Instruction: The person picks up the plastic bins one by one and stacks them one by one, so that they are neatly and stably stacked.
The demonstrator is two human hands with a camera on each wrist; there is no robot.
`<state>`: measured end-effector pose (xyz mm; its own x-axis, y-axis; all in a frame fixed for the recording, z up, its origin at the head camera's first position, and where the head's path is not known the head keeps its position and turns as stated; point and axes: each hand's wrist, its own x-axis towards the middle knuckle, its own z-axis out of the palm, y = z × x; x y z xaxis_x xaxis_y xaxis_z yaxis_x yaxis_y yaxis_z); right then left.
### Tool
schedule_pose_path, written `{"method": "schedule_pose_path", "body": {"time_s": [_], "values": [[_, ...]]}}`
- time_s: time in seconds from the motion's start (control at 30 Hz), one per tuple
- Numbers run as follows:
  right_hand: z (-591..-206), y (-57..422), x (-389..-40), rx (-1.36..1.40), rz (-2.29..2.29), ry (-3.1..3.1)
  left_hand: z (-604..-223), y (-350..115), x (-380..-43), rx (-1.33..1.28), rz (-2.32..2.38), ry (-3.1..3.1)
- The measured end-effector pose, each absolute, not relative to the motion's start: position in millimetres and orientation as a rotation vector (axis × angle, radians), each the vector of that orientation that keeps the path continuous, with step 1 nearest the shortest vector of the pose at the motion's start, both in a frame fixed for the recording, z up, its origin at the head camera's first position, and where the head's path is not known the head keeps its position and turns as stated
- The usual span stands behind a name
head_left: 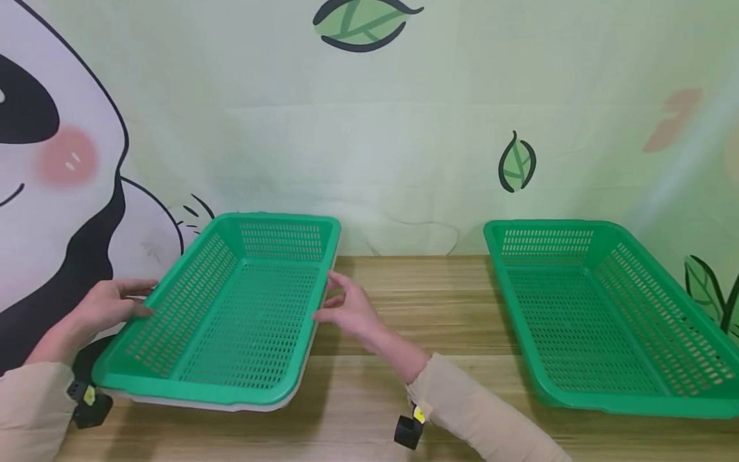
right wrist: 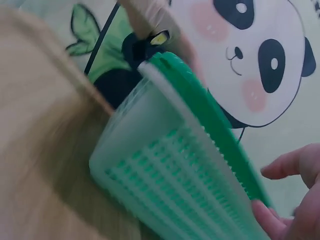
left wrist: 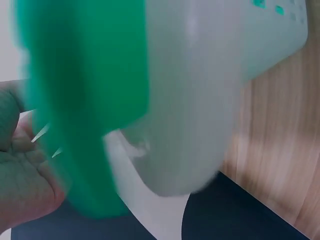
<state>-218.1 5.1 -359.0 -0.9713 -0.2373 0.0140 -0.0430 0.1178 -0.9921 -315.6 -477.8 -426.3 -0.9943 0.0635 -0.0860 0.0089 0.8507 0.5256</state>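
Note:
In the head view, a green perforated plastic basket (head_left: 254, 321) sits inside a white one (head_left: 274, 405), whose edge shows below its rim. My left hand (head_left: 106, 305) is at its left rim, thumb and fingers either side of the edge. At the right rim, my right hand (head_left: 352, 308) has its thumb over the edge and its fingers along the outer side. The right wrist view shows the thumb just above the green rim (right wrist: 210, 115) and a fingertip against it, beside the white wall (right wrist: 145, 145). Some left fingers are hidden behind the blurred rim (left wrist: 85, 100).
Another green basket (head_left: 577, 340) stands on the wood-grain table (head_left: 427, 289) at the right. Behind the table hangs a pale green cloth (head_left: 404, 160) printed with leaves and a panda. A small black camera (head_left: 408, 431) is strapped at each wrist.

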Motion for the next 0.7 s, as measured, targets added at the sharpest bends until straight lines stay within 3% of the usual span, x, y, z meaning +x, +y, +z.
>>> {"method": "schedule_pose_path", "body": {"time_s": [0.17, 0.4, 0.7], "values": [[-358, 8, -219, -0.261, -1.946, 2.369, -408, -465, -302, 0.032, 0.812, 2.952], [-367, 2, -216, -0.238, -1.992, 2.212, -343, -394, -249, 0.081, 0.803, 2.792], [-375, -12, -209, -0.308, -2.099, 1.931, -341, -382, -242, 0.055, 0.871, 2.72]]}}
